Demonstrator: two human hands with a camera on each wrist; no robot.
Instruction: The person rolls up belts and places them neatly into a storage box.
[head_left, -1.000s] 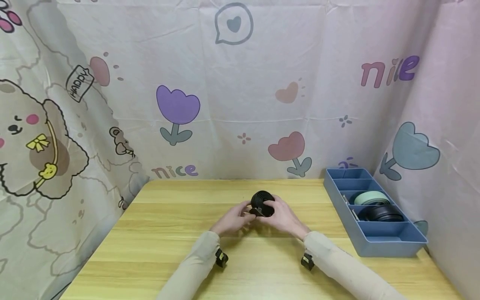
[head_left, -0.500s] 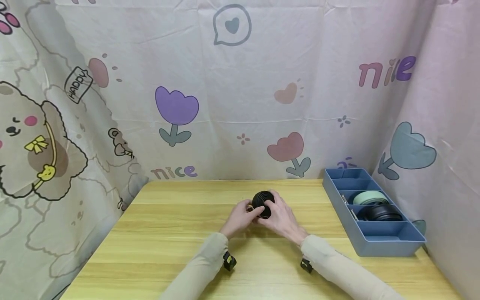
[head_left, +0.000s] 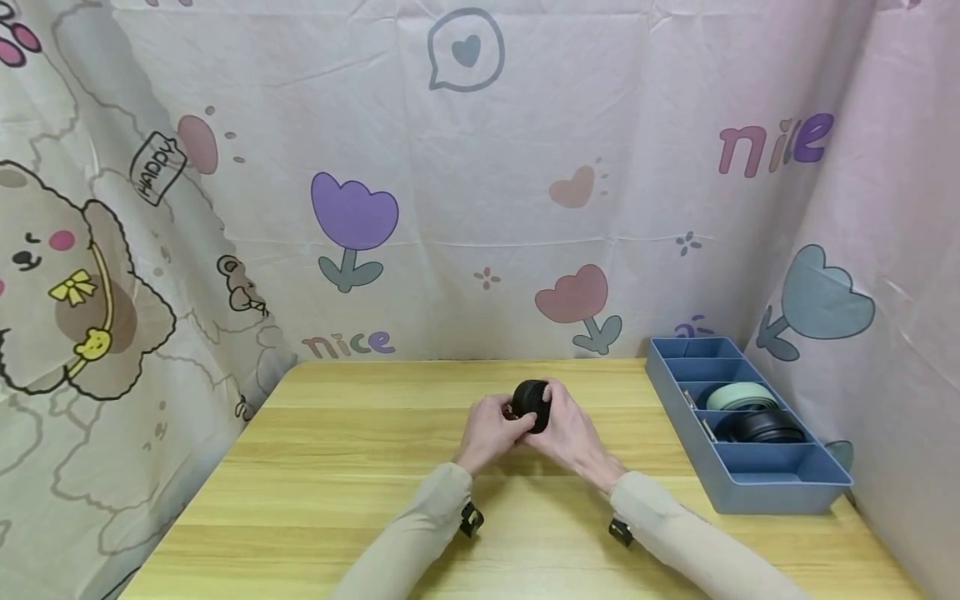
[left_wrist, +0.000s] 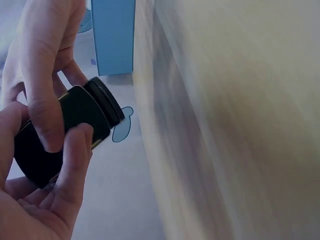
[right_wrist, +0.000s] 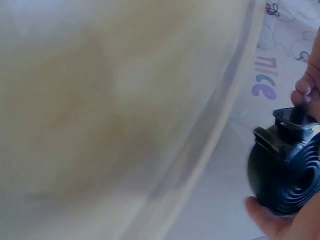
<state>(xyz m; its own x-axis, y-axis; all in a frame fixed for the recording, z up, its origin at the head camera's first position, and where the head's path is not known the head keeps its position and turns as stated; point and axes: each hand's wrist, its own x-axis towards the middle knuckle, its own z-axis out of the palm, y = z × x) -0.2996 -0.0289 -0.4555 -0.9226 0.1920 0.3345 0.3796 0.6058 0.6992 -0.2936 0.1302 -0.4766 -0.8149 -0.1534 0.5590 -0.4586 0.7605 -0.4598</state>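
A coiled black belt (head_left: 531,407) is held between both hands, raised over the table. My left hand (head_left: 489,429) pinches it on the left side, its thumb reaching onto the front. From the right, my right hand (head_left: 572,433) grips the roll, with fingers over the top and thumb low. In the left wrist view the belt's smooth dark outer side (left_wrist: 82,107) shows, with fingers of both hands on it. The right wrist view reveals the spiral edge of the roll (right_wrist: 300,175) and a dark metal buckle (right_wrist: 275,137) on its outside, near the left fingers.
At the right of the wooden table (head_left: 360,450) stands a blue divided box (head_left: 772,498). Inside it lie a pale green rolled belt (head_left: 741,395) and a black rolled belt (head_left: 765,426) in separate compartments. A printed curtain (head_left: 465,208) hangs behind.
My left hand has shifted right and slightly up, closer to the right hand. The rolled belt has turned, so its spiral faces more to the right and its outer side shows more.
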